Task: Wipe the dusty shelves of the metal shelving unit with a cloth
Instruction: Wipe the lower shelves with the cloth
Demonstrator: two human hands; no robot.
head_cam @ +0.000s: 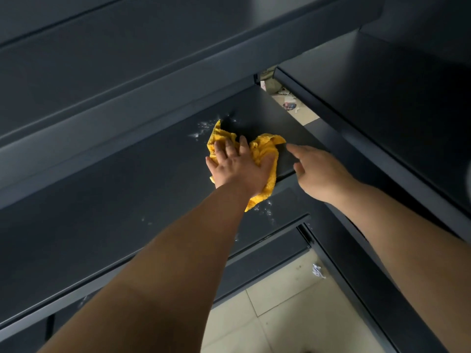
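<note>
While the yellow cloth (pixel 265 149) is pressed onto the shelf (pixel 127 200) by the flat left hand (pixel 239 166), the right hand (pixel 318 171) is held open and empty just beside it.

Shelf: dark metal shelf (pixel 114 200), seen from above, another shelf above it.
Cloth: yellow cloth (pixel 265 149), crumpled, lying on the shelf near its right end.
Left hand: left hand (pixel 237 166) pressed flat on the cloth, fingers spread.
Right hand: right hand (pixel 318 169) with straight fingers at the shelf's right edge, possibly touching it.
Dust: white specks (pixel 201 129) beside the cloth.
Floor: pale tiles (pixel 280 314) below, with a paper scrap (pixel 317 271).
</note>
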